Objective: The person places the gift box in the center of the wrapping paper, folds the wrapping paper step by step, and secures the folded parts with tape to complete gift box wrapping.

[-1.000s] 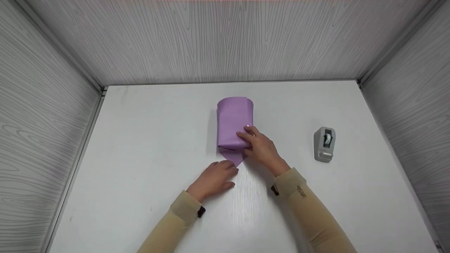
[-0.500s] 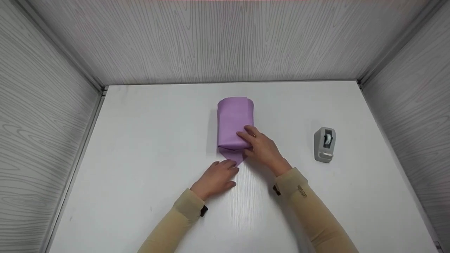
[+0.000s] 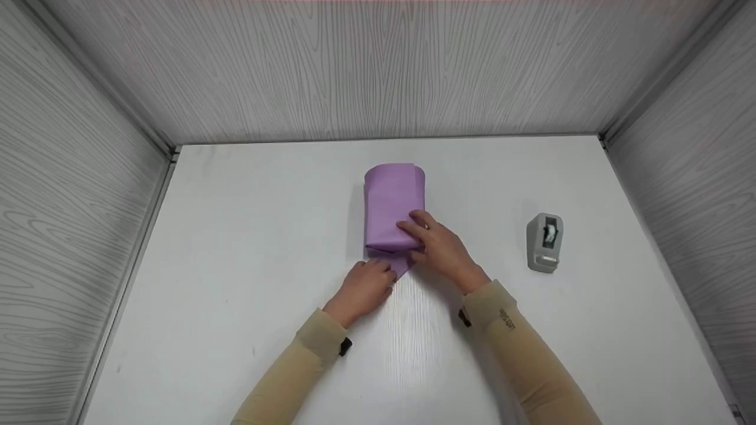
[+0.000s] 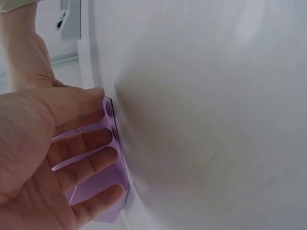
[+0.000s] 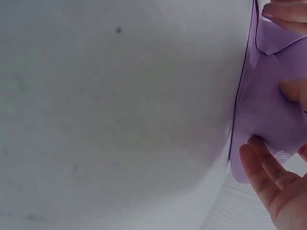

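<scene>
Grey wood-grain panels [image 3: 366, 71] close in the back and both sides of the workspace I am watching, around a white tabletop [image 3: 248, 236] with a few faint specks. Near the middle of my head view lies a purple paper package [image 3: 390, 203], its rounded end toward the top of the frame and its long sides running nearly straight down. A pointed purple flap [image 3: 401, 265] sticks out from its lower end. At that flap, just below the centre, I see the person's left hand [image 3: 365, 290], fingertips over the left part of the paper; my left wrist feed shows those fingers nearly straight and spaced apart, reaching onto the purple sheet. On the package's lower right corner is the right hand [image 3: 443, 251], holding that corner with two fingers laid over the top and the thumb at the end face. My right wrist feed shows a small shiny clear patch [image 5: 283, 155] on the paper beside these fingers. Tan sleeves [image 3: 514, 342] come in from the bottom edge, with a small black piece [image 3: 345, 346] at each cuff. Well apart from the hands, in the right part of the frame, a grey tape dispenser [image 3: 544, 243] stands on the table, a roll visible in its slot.
</scene>
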A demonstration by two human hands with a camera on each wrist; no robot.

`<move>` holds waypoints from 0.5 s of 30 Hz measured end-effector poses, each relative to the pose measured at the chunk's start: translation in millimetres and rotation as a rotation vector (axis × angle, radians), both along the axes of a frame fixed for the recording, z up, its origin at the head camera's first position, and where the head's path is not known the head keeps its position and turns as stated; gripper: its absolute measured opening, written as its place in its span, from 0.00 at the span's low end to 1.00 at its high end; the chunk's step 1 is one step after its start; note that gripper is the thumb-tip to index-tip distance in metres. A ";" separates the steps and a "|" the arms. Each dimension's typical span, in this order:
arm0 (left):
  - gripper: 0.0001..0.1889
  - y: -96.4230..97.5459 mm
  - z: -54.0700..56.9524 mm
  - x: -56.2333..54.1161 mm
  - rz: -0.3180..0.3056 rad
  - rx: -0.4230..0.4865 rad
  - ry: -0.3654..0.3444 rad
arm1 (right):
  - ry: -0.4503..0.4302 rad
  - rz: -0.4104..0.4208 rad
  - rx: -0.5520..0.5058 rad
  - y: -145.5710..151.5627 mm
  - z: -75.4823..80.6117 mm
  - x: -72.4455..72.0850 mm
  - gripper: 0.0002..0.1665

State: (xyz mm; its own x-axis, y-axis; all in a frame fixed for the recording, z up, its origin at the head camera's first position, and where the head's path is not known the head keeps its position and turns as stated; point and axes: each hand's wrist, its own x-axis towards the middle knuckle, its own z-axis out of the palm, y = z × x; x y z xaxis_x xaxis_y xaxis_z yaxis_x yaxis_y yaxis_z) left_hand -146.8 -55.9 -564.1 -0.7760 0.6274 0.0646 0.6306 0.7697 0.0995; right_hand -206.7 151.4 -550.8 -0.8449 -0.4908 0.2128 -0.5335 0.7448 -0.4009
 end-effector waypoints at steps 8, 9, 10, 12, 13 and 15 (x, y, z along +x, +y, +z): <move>0.08 6.7 -2.3 -9.5 0.019 -0.035 0.078 | -0.025 0.000 -0.008 0.3 -1.3 -1.6 0.37; 0.08 7.5 -2.8 -10.8 0.027 -0.027 0.095 | -0.026 -0.001 -0.006 0.4 -1.5 -1.9 0.37; 0.09 8.2 -3.2 -11.9 0.034 -0.020 0.107 | -0.026 -0.002 -0.004 0.4 -2.0 -2.3 0.37; 0.10 9.5 -4.0 -13.8 0.047 -0.010 0.123 | -0.029 -0.005 0.000 0.4 -2.6 -3.0 0.37; 0.11 10.2 -4.1 -14.8 0.054 -0.011 0.119 | -0.031 -0.007 0.001 0.4 -2.8 -3.2 0.37; 0.13 11.3 -3.8 -16.2 0.062 -0.012 0.109 | -0.035 -0.008 -0.001 0.3 -2.8 -3.4 0.37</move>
State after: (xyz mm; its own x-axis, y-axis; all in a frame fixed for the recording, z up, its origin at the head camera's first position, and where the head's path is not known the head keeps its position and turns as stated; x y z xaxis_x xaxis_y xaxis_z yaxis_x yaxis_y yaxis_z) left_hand -163.1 -44.6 -568.0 -0.8023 0.5793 0.1436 0.5880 0.8086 0.0231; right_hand -210.1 151.7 -553.6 -0.8557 -0.4839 0.1833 -0.5132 0.7485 -0.4200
